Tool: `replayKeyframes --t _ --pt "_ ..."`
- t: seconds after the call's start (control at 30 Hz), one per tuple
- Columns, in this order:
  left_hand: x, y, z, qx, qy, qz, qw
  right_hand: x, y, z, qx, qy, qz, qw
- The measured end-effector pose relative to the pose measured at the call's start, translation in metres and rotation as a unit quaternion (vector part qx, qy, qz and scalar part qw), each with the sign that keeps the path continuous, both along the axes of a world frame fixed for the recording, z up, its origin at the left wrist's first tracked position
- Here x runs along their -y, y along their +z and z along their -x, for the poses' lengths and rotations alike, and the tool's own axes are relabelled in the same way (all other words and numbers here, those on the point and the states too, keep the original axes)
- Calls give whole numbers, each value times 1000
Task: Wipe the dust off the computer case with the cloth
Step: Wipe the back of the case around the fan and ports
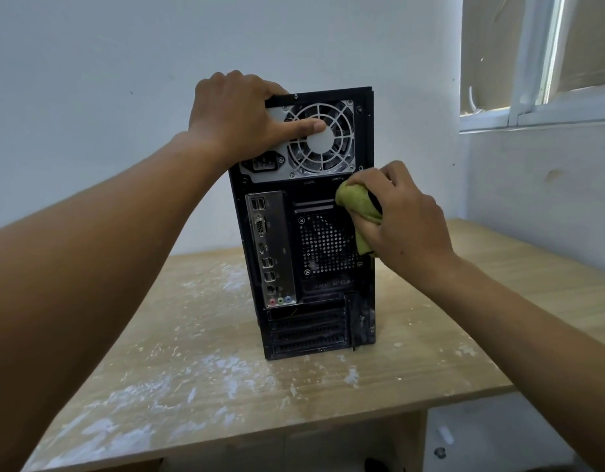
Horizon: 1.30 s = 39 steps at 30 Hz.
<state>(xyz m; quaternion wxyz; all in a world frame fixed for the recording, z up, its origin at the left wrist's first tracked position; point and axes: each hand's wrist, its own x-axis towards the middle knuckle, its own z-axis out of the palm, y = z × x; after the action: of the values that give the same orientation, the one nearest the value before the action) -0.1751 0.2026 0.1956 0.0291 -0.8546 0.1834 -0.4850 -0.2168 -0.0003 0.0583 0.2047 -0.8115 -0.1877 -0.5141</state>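
A black computer case (307,301) stands upright on the wooden table (199,386), its rear panel with ports, power-supply fan and perforated vent facing me. My left hand (236,120) grips the case's top left corner, fingers curled over the top edge and thumb lying across the fan grille. My right hand (403,219) holds a bunched yellow-green cloth (358,209) and presses it against the rear panel's right side, just above and beside the perforated vent. Dust shows on the lower slot covers.
The table top carries white paint or dust smears around the case. A pale wall stands right behind the case. A window (539,63) with a white frame is at the upper right. The table's front edge runs low across the view.
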Motion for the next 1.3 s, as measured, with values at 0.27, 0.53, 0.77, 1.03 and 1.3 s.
replayKeyframes --t 0.27,0.53,0.77,1.03,1.3 --pt "1 0 1 -4 -7 0 1000 -2 -50 2 -3 19 89 996" --pt "0 2 -2 2 9 -3 1000 4 -97 4 -60 3 160 985" --pt "0 0 -3 8 14 -4 1000 5 -64 8 -11 29 69 997" --pt "0 1 -1 -1 11 3 1000 -12 -5 3 7 15 22 1000" --pt "2 1 4 -17 10 9 1000 -14 -34 5 -2 19 91 996"
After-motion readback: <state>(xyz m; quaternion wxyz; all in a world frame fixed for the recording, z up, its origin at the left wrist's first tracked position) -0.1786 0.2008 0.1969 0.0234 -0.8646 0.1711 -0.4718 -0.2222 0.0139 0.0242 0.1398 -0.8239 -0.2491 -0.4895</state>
